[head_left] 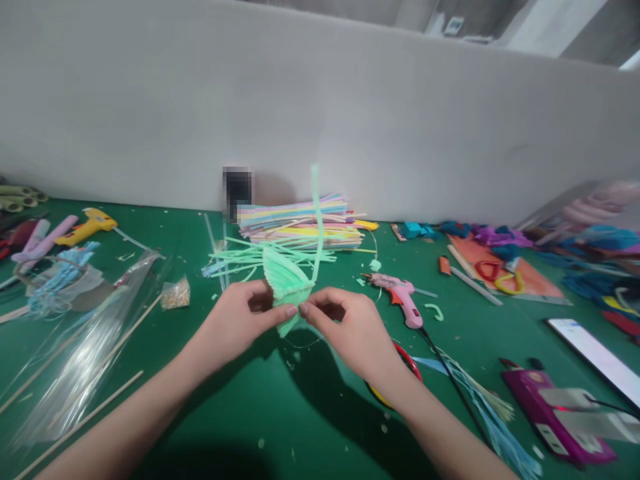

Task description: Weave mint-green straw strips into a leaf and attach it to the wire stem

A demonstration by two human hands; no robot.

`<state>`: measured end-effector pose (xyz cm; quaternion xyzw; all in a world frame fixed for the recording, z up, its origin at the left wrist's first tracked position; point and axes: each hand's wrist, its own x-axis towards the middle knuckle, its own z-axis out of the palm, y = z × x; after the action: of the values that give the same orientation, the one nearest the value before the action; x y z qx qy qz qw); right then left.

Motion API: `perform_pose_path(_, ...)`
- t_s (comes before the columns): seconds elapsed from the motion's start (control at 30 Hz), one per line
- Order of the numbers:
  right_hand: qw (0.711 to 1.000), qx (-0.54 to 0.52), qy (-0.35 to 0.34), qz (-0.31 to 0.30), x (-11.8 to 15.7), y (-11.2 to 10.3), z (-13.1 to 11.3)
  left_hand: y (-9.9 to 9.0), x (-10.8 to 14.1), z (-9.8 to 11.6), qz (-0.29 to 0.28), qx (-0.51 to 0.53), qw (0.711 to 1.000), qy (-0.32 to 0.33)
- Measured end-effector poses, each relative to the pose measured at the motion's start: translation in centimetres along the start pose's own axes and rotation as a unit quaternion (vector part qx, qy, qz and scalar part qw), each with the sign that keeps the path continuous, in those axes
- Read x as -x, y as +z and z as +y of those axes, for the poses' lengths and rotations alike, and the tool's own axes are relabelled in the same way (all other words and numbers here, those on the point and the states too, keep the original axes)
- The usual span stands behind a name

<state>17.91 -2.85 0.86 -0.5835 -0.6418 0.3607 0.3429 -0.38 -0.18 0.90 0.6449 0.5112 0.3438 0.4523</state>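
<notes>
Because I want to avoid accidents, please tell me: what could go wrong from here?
The pink glue gun may be hot, and its nozzle lies near the right hand: a burn is possible. The scissors, partly hidden by the right forearm, might get knocked. The pleated green piece, pinched between fingers, could slip.

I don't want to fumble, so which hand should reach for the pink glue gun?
Probably the right hand: the pink glue gun lies on its side, closer than to the left hand, which grips the green fuzzy piece.
</notes>
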Motion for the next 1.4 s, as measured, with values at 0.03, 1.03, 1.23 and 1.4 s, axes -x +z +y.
perform_pose_path(0.03, 1.000, -0.008, 0.004, -0.004, 0.0, 0.0, 0.0, -0.2, 0.0, 0.0, -0.008, -0.026, 1.000, -0.006)
perform_pose_path(1.03, 0.994, 0.099, -0.018, 0.049, 1.1, -5.3, -1.3, -4.9, -1.5, 0.0, -0.139, -0.141, 0.980, 0.027)
perform_pose_path(1.23, 0.996, -0.010, 0.049, -0.078, 1.3, -2.9, -0.6, -5.0, -1.4, 0.1, -0.243, -0.112, 0.963, -0.021)
perform_pose_path(1.4, 0.994, -0.057, 0.055, -0.079, 1.2, -1.3, -0.4, -4.7, -1.6, -0.4, -0.266, -0.094, 0.959, -0.022)
